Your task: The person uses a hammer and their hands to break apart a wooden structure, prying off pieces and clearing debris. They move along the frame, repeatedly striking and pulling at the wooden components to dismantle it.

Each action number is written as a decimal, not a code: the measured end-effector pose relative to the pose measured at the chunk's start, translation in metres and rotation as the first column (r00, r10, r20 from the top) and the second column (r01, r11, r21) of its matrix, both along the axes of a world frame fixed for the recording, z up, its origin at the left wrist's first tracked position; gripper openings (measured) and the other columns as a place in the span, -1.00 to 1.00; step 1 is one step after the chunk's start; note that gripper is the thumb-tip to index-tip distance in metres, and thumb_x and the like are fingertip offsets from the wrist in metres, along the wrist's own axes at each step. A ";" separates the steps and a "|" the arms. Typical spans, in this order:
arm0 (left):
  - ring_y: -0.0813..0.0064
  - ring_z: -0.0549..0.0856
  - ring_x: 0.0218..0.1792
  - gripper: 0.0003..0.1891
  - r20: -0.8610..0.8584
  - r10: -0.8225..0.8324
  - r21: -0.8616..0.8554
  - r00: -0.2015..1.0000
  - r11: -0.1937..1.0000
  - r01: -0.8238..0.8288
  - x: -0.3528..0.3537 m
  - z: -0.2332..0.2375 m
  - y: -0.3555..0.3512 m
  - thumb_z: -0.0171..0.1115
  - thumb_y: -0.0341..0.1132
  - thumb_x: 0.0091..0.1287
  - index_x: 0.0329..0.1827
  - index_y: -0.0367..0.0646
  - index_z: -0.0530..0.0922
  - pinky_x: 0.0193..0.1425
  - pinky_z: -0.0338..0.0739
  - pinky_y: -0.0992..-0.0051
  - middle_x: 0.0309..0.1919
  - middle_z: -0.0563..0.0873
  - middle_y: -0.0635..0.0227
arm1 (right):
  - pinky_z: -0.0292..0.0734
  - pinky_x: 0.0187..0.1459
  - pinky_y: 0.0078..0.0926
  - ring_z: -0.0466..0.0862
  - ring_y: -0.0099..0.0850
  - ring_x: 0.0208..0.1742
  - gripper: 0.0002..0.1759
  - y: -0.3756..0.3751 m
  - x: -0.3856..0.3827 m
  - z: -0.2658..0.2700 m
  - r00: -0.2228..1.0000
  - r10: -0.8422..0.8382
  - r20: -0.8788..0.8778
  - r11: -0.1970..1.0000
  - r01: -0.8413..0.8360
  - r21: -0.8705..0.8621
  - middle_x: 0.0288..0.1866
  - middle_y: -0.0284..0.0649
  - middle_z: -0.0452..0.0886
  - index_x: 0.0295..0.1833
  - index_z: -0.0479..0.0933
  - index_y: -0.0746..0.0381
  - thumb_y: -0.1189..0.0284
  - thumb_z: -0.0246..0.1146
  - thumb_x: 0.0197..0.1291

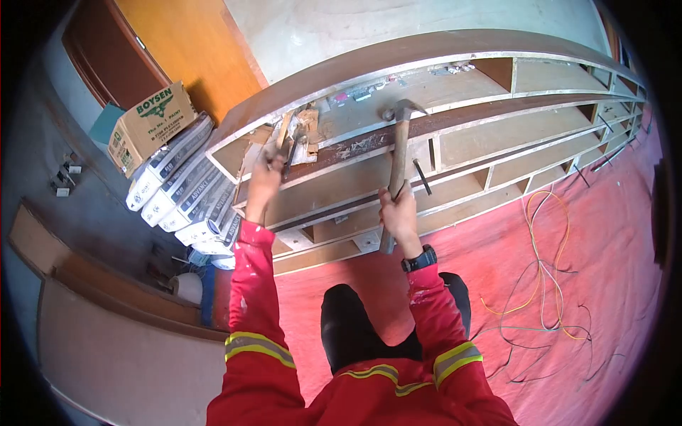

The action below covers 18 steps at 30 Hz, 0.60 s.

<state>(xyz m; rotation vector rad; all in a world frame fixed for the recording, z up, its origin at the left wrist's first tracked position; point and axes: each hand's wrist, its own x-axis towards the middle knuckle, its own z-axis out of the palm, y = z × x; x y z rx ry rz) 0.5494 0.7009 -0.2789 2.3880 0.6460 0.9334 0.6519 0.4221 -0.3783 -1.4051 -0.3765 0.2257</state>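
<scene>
My right hand (399, 213) is wrapped round the wooden handle of a claw hammer (400, 153), its metal head upward in front of the shelving. My left hand (266, 177), smeared by motion, is closed at the left end of the shelf unit (398, 53). A thin light strip and a dark narrow piece show beside its fingers; I cannot make out which of them it grips. Just past it, torn cardboard-like scraps (307, 135) lie in the compartment. Small loose bits (362, 147) are scattered along the brown board right of that hand.
A Boysen carton (153, 124) rests on stacked bags (181, 188) at left. Loose cables (543, 277) lie on the red floor (455, 263) at right. Dark rods (422, 177) stick out of the shelving. A brown-edged panel (128, 291) stands at lower left.
</scene>
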 end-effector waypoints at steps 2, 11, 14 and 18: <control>0.48 0.60 -0.38 -0.59 0.070 -0.203 -0.579 0.977 0.789 0.205 0.002 0.013 -0.035 -0.05 -0.16 0.52 0.21 -0.34 0.37 -0.44 0.49 0.54 -0.27 0.60 0.31 | 0.53 -0.43 -0.06 0.67 0.09 -0.43 -0.67 0.008 0.005 -0.020 0.997 -0.016 0.078 0.998 0.021 -0.064 -0.48 0.19 0.60 0.05 0.29 0.41 0.45 0.16 0.29; 0.71 0.20 -0.64 -0.84 0.655 0.017 -0.753 0.755 -0.062 0.655 0.098 0.034 -0.111 -0.26 -0.47 0.44 -0.22 -0.22 0.36 -0.62 0.12 0.68 -0.59 0.24 0.58 | 0.47 -0.24 0.15 0.58 0.28 -0.26 -0.56 0.000 0.023 -0.061 0.912 -0.086 0.400 0.962 0.180 -0.203 -0.36 0.32 0.57 0.15 0.25 0.49 0.41 0.11 0.30; 0.70 0.20 -0.62 -0.84 0.701 0.119 -0.713 0.703 0.074 0.697 0.112 0.023 -0.140 -0.27 -0.50 0.41 -0.30 -0.13 0.31 -0.60 0.09 0.67 -0.60 0.21 0.58 | 0.48 -0.24 0.14 0.57 0.29 -0.26 -0.57 0.005 0.016 -0.066 0.927 -0.097 0.362 0.961 0.181 -0.207 -0.38 0.33 0.57 0.14 0.26 0.49 0.42 0.12 0.29; 0.68 0.21 -0.63 -0.85 0.682 0.097 -0.726 0.725 0.208 0.656 0.124 0.006 -0.149 -0.17 -0.40 0.46 -0.33 -0.06 0.31 -0.61 0.07 0.62 -0.61 0.21 0.58 | 0.49 -0.28 0.10 0.58 0.28 -0.22 -0.60 0.007 0.014 -0.064 0.943 -0.079 0.322 0.991 0.109 -0.077 -0.37 0.33 0.57 0.10 0.27 0.48 0.47 0.16 0.25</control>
